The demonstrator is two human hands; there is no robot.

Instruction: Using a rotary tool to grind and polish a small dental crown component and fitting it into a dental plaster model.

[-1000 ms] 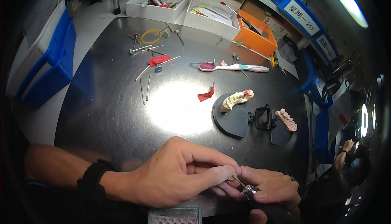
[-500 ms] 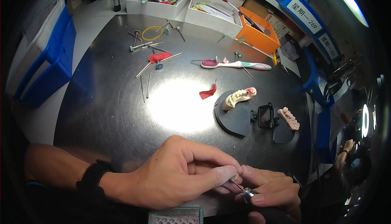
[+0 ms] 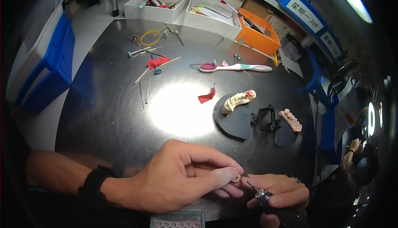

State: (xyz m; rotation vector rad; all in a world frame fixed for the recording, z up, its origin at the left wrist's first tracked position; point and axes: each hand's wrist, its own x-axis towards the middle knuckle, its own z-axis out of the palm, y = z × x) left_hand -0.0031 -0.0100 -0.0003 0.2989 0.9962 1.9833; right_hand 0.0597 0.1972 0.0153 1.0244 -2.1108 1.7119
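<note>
My left hand (image 3: 178, 178) pinches a small cream dental crown (image 3: 236, 178) between thumb and fingertips, with a dark hollow showing in it. Gripped in my right hand (image 3: 288, 193) is a metal rotary handpiece (image 3: 263, 196), its thin bur tilted up toward the crown and a little apart from it. Beyond the hands, a dark articulator (image 3: 232, 128) lies opened out on the bench. It carries a cream dental model (image 3: 237, 101) with a pink patch at one end, and a smaller pinkish model (image 3: 291, 120).
On the metal bench (image 3: 103, 120) lie a toothbrush (image 3: 238, 67), a red scrap (image 3: 207, 96), a yellow rubber band (image 3: 150, 38) and several burs. White boxes (image 3: 155, 5) and an orange box (image 3: 259, 33) line the back. A greenish tray (image 3: 178, 217) sits at the near edge.
My right hand has drawn the handpiece slightly right, so the bur has come away from the crown. More of the crown shows in my left hand, and the whole view has shifted a little.
</note>
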